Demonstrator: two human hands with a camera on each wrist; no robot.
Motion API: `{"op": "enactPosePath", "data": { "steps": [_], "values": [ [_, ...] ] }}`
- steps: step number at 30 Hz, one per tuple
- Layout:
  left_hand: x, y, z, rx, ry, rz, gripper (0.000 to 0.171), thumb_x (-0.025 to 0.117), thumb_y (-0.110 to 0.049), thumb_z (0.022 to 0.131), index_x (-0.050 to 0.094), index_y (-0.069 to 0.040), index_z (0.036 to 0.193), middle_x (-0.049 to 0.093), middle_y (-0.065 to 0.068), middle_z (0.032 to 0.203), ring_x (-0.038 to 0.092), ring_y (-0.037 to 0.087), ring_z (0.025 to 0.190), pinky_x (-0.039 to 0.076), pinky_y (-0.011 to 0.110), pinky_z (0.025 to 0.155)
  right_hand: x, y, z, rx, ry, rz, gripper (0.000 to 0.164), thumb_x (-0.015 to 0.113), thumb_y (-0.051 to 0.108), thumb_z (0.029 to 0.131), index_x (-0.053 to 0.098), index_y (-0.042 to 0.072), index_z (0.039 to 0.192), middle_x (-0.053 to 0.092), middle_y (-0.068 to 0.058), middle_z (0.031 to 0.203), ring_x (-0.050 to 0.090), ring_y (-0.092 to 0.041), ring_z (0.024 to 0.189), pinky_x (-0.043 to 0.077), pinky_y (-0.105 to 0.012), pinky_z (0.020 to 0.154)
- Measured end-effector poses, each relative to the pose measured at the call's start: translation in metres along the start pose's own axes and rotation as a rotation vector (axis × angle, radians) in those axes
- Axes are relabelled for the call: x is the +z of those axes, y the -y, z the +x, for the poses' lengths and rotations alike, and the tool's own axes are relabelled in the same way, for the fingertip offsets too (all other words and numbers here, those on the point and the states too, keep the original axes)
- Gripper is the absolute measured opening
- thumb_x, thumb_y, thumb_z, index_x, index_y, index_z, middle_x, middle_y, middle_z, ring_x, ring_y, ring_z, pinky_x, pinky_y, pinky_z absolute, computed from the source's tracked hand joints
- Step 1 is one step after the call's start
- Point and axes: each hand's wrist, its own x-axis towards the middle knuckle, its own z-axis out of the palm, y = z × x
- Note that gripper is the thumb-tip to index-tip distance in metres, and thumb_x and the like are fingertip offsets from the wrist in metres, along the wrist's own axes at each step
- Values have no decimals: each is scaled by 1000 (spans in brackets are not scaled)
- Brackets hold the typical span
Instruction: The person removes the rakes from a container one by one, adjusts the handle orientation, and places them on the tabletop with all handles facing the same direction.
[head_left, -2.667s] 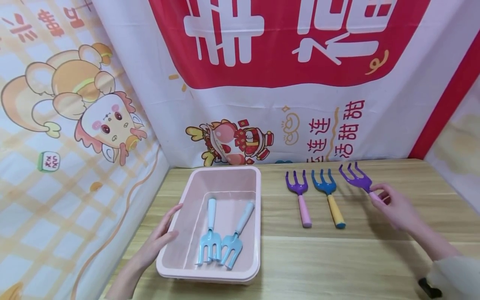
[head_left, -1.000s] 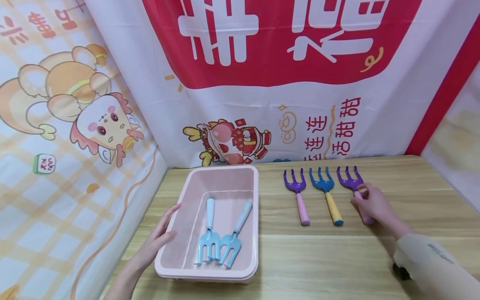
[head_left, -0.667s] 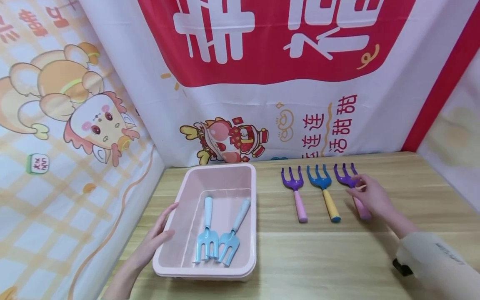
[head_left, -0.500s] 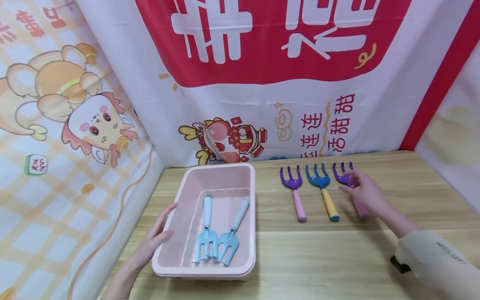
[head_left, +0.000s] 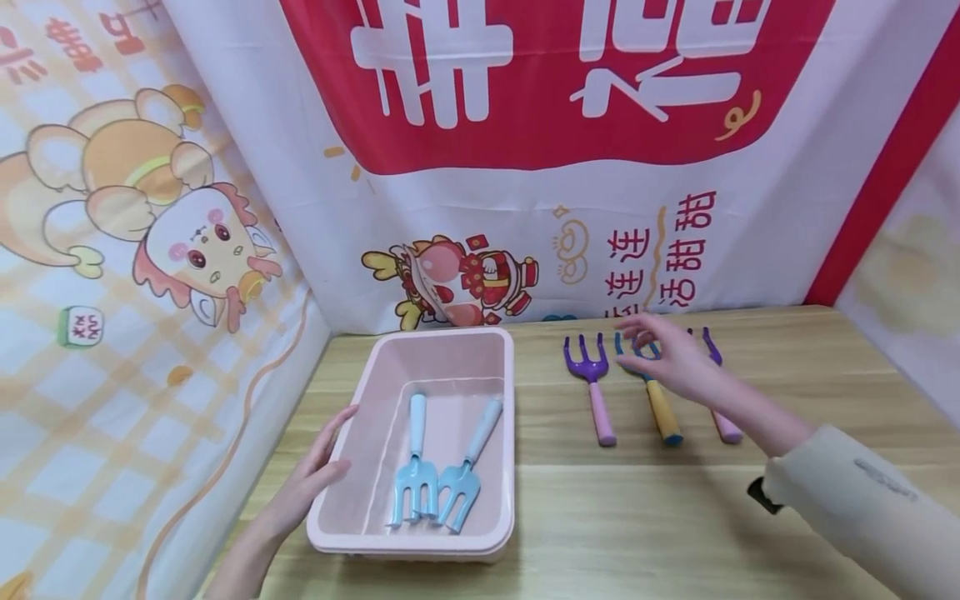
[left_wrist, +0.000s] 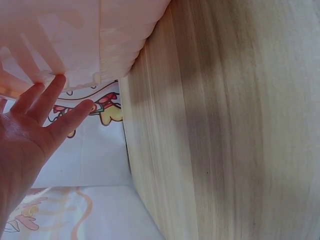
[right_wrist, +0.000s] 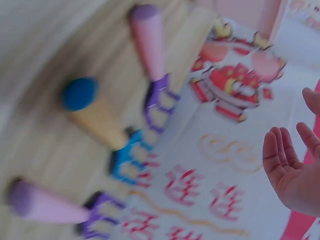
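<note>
My left hand (head_left: 311, 475) rests against the left side of a pale pink plastic bin (head_left: 412, 543); in the left wrist view, extended fingers touch its outer wall. Two light blue hand forks (head_left: 416, 475) lie inside, tines toward me. My right hand (head_left: 675, 362) is held above the table, fingers loosely bent and holding nothing. It hides part of a blue hand fork with a yellow handle (head_left: 662, 412) and of a purple hand fork with a pink handle (head_left: 727, 427). Left of these lies another purple, pink-handled hand fork (head_left: 599, 412). The right wrist view, blurred, shows all three in a row.
A wooden table (head_left: 600, 517) carries everything. Behind it hangs a white and red printed cloth (head_left: 465, 200), and a checked cartoon cloth (head_left: 150, 333) borders the left side. A black object (head_left: 763, 495) shows below the right sleeve.
The right hand has set the right purple fork down beside the blue one, let go of it, and moved left and up. The left hand has stayed at the bin.
</note>
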Motion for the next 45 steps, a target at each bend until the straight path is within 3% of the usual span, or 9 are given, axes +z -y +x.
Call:
{"op": "enactPosePath", "data": {
  "steps": [6, 13, 18, 23, 33, 45],
  "values": [
    [1, 1, 0, 2, 1, 4, 66, 42, 0, 98, 14, -14, 156, 27, 40, 141, 53, 17, 115, 55, 42, 80, 14, 41, 24, -128, 83, 44, 50, 76, 12, 84, 55, 5, 129, 60, -13, 118, 58, -27, 103, 53, -40, 78],
    [-1, 1, -1, -5, 2, 7, 65, 41, -1, 98, 14, -14, 156, 25, 37, 144, 50, 15, 118, 54, 41, 82, 37, 84, 51, -275, 227, 63, 51, 76, 18, 84, 57, 9, 130, 58, -6, 122, 56, -22, 108, 52, -41, 83],
    [-2, 0, -1, 10, 4, 6, 65, 41, -1, 98, 14, -13, 156, 24, 36, 144, 49, 14, 119, 53, 39, 83, 58, 106, 69, -359, 333, 69, 53, 76, 21, 85, 55, 12, 133, 58, -1, 122, 54, -18, 112, 49, -41, 90],
    [-2, 0, 0, 27, 13, 9, 65, 40, 0, 98, 13, -12, 156, 25, 38, 143, 50, 16, 119, 53, 39, 84, 83, 119, 84, -443, 427, 67, 56, 76, 22, 85, 53, 11, 136, 58, -2, 124, 53, -15, 114, 45, -34, 96],
    [-2, 1, 1, 29, 17, -4, 65, 40, 1, 98, 13, -11, 156, 28, 41, 139, 54, 23, 115, 55, 46, 78, 127, 136, 106, -409, 734, -57, 61, 81, 21, 80, 55, 22, 136, 58, 4, 128, 51, -11, 116, 42, -27, 98],
    [-2, 3, 2, 61, 17, 23, 64, 41, 1, 98, 13, -7, 155, 26, 39, 143, 49, 15, 120, 53, 38, 85, 166, 128, 125, -296, 924, -82, 60, 83, 17, 78, 57, 31, 131, 55, 8, 126, 50, -11, 113, 46, -28, 93]
  ]
}}
